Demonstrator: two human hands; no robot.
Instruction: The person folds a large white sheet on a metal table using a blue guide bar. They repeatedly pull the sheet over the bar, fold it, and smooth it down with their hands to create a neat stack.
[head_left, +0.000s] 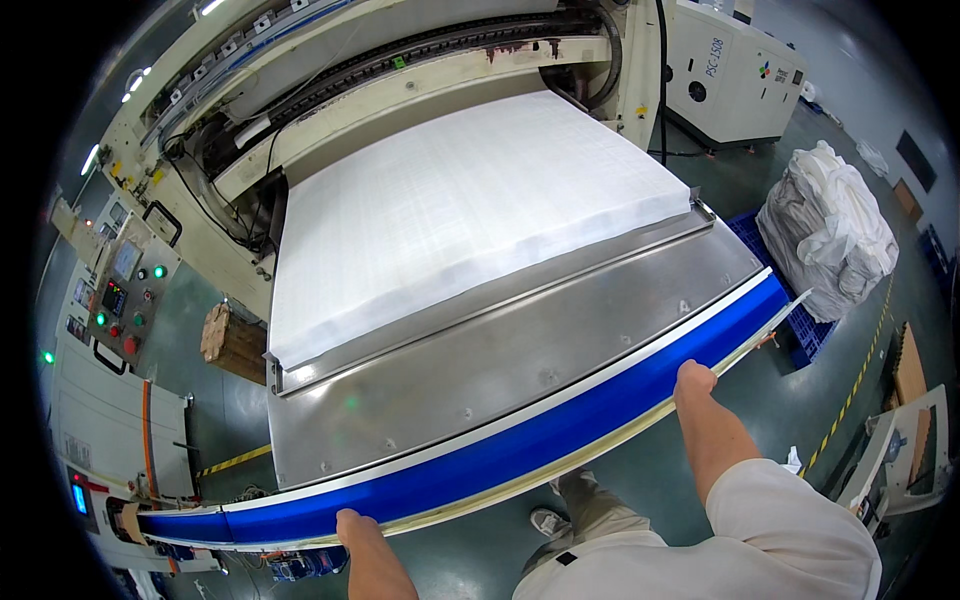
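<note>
Workshop floor, dark green, glossy, marked with yellow-and-black tape on the right. A large cream machine fills the far side, dark hoses and cables hanging about its frame. White cabinet beyond it, upper right.

Under the machine's crossbeam: a broad white stack, apparently layered sheet material, lying flat, its near edge along a raised metal lip. Nearer the person, a bare steel table. Along the table's near side runs a long blue band, white strip on its far edge, pale yellowish rail on its near edge. It lies between the table and the person, bowed by the lens.

Left hand at the near edge of the blue band, toward the left; thumb side up. Right hand at the same edge, well to the right, fingers curled in. Left fingers mostly hidden: cannot tell whether they are spread or pressed together. Nor can I tell whether either hand pinches the edge or only rests there.

Around: control panel with lit green buttons, far left; brown block near the machine's left foot; pale wrapped bundle on a blue pallet, right.
</note>
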